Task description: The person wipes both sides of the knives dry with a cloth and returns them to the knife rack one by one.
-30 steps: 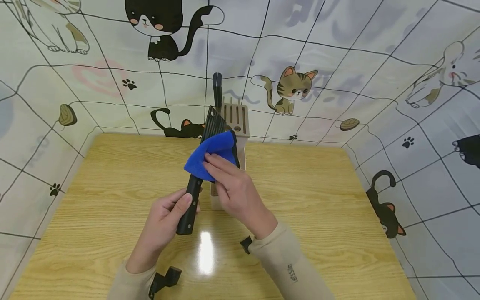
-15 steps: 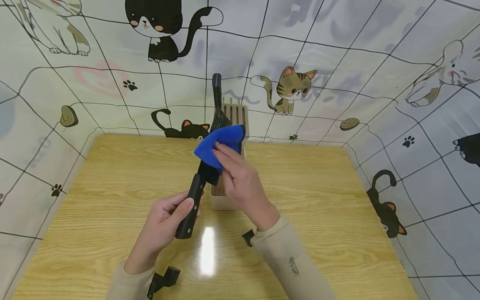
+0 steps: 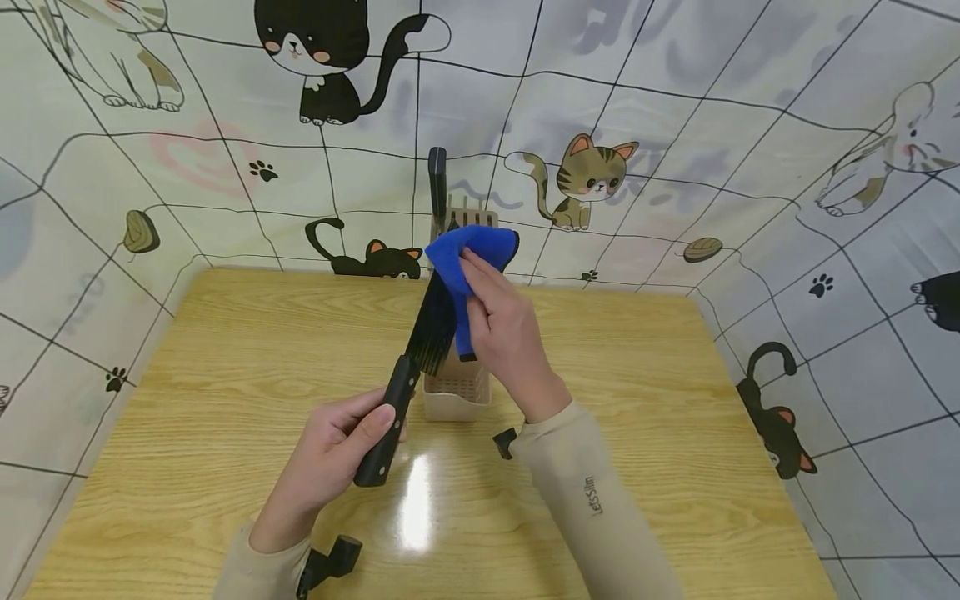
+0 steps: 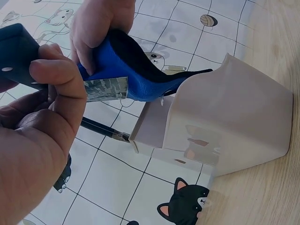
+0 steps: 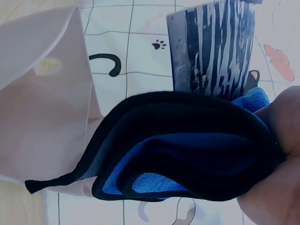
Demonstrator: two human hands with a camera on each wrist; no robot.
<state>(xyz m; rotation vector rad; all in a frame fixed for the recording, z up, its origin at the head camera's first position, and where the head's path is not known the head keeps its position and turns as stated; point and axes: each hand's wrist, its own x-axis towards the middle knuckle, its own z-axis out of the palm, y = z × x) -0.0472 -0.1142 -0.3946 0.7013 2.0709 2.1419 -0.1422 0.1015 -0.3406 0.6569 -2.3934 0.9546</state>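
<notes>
My left hand (image 3: 330, 454) grips the black riveted handle of a broad kitchen knife (image 3: 389, 425), which points up and away. The dark blade, with pale streaks in the right wrist view, is a wide kitchen knife blade (image 5: 213, 51). With my right hand (image 3: 513, 337) I pinch a folded blue cloth (image 3: 476, 250) with black edging against the blade's upper part. The cloth covers the tip in the head view. Behind the knife stands a beige slotted knife holder (image 3: 453, 408), partly hidden by the blade and cloth.
Another black-handled utensil (image 3: 437, 183) stands up at the back of the holder. Everything is over a light wooden table (image 3: 622, 400). Cat-printed sheeting (image 3: 675, 158) rises at the back and both sides. Black camera mounts (image 3: 330, 562) stick out at the wrists.
My right hand and the cloth have slid up and to the right along the blade toward its tip, uncovering the lower blade. The left hand keeps its grip, the handle turning slightly.
</notes>
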